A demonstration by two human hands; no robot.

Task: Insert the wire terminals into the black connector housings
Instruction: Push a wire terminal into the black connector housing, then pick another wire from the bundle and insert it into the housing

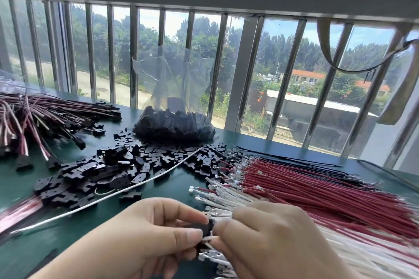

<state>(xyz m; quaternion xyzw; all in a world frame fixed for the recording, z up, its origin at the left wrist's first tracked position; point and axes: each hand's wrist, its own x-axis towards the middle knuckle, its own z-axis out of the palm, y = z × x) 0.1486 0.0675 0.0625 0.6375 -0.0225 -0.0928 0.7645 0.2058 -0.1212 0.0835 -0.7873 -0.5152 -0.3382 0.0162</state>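
My left hand (147, 233) pinches a black connector housing (207, 227) between thumb and fingers near the table's front edge. My right hand (269, 240) meets it from the right, fingers curled round a white wire whose metal terminal (207, 238) touches the housing. Loose black housings (118, 165) lie heaped in the middle of the green table (172, 190). Red wires (306, 183), white wires (226, 197) and black wires (301, 163) with metal terminals are spread on the right.
A clear plastic bag (174, 124) of black housings stands at the back centre. Finished wire assemblies (52, 115) are piled at the back left. One loose white wire (127, 190) runs diagonally across the table. Window bars (133, 56) rise behind the table.
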